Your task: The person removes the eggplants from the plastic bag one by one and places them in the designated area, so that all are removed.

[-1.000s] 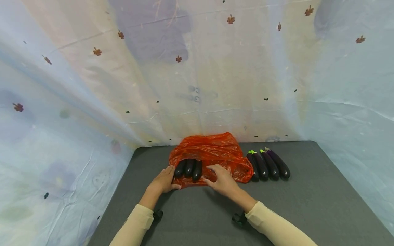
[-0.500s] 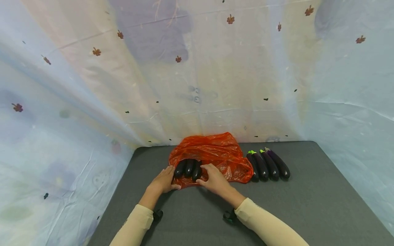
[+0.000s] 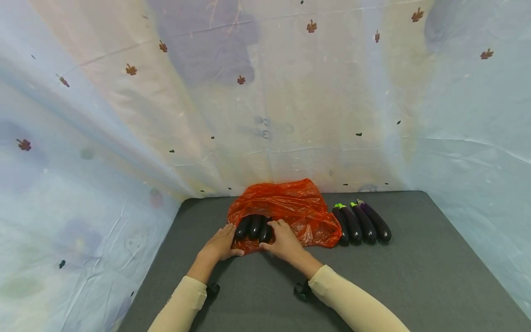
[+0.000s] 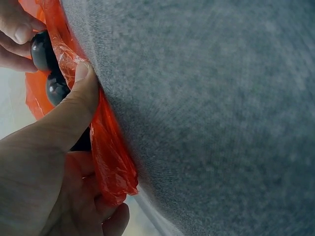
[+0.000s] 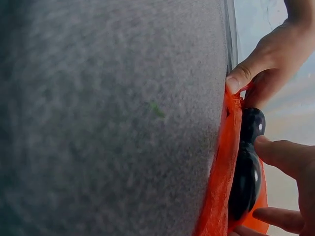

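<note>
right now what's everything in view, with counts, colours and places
plastic bag: one, red-orange, on the table
bagged eggplants: three visible, blackish, at the bag's opening
loose eggplants: four, dark purple, right of the bag
table: one, grey, below everything
patterned sheeting: count unclear, pale multicolour, around the table
sleeves: two, cream, on the forearms
wrist devices: two, black, at the wrists
left grip: one, bare, pinching the bag's left edge
right grip: one, bare, on the rightmost bagged eggplant

Red plastic bag (image 3: 286, 200), thin and crumpled, spread on the table (image 3: 257, 295), mouth toward the person. Within the mouth, 3 glossy near-black eggplants (image 3: 255, 227) side by side, rounded ends outward. Left hand (image 3: 217, 244) pinches bag edge; right hand (image 3: 286, 241) grips rightmost eggplant (image 3: 266, 234).
</note>
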A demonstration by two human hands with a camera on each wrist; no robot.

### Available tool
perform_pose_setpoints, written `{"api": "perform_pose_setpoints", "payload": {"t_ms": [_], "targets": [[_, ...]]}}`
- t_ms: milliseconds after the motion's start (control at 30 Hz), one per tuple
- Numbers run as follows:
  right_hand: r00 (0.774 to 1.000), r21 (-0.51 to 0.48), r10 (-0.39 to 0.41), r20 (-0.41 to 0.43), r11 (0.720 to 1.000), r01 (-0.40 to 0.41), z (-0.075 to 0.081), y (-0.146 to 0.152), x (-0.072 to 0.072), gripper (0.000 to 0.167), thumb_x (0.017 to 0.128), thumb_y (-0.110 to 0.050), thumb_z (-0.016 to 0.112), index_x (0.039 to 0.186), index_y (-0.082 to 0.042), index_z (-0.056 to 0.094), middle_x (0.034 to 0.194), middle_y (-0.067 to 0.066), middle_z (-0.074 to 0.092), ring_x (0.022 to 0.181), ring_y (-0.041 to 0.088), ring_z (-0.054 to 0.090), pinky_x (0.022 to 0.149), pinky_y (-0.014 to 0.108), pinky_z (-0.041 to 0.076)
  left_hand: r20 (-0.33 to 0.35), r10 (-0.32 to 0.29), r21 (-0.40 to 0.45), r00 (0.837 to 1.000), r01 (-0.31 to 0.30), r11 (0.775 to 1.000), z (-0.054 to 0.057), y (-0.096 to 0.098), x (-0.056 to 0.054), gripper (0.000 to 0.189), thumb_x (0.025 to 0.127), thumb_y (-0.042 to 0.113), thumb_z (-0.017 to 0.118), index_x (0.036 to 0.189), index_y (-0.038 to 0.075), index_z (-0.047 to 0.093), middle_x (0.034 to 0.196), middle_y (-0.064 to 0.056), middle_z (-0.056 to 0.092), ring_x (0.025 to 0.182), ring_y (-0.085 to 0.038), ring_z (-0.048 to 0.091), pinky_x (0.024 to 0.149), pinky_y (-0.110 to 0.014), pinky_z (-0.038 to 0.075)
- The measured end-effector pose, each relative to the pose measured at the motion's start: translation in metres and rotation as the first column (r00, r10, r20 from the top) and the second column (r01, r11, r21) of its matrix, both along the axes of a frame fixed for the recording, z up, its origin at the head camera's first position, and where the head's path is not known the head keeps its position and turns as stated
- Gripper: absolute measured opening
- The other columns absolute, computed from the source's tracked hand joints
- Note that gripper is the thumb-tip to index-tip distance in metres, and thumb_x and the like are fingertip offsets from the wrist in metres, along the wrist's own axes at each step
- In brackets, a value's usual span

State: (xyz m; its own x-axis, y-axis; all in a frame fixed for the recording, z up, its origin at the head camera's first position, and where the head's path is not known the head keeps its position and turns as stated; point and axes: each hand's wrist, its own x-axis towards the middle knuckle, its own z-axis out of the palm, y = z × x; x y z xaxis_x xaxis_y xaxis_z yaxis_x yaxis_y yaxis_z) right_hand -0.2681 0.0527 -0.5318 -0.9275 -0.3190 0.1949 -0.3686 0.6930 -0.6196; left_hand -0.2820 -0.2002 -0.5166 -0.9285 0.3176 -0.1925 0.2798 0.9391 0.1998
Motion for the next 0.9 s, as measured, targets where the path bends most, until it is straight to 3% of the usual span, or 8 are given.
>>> {"api": "perform_pose_setpoints", "payload": {"t_ms": [433, 900], "targets": [[1.0, 0.019, -0.025, -0.01, 0.999, 0.025, -0.0068, -0.0081, -0.0055, 0.081, 0.09, -0.039, 0.09, 0.153, -0.003, 0.053, 0.137, 0.021, 0.06, 0.121, 0.037, 0.062, 0.097, 0.053, 0.059, -0.004, -0.007, 0.001, 1.0, 0.007, 1.0, -0.0026, -0.0013, -0.0018, 0.096, 0.097, 0.042, 0.079, 0.162, -0.012, 0.033, 0.17, -0.03, 0.031, 0.16, -0.042, 0.028, 0.131, -0.053, 0.024], [0.998, 0.029, -0.029, -0.051, 0.999, 0.03, -0.0069, -0.0073, -0.0027, 0.073, 0.091, -0.027, 0.088, 0.148, 0.003, 0.054, 0.134, 0.026, 0.063, 0.122, 0.042, 0.063, 0.1, 0.057, 0.057, -0.009, -0.009, 0.008, 1.0, 0.009, 1.0, -0.0024, -0.0015, -0.0014, 0.096, 0.097, 0.042, 0.079, 0.162, -0.012, 0.033, 0.17, -0.03, 0.031, 0.16, -0.042, 0.029, 0.131, -0.053, 0.024]]}}
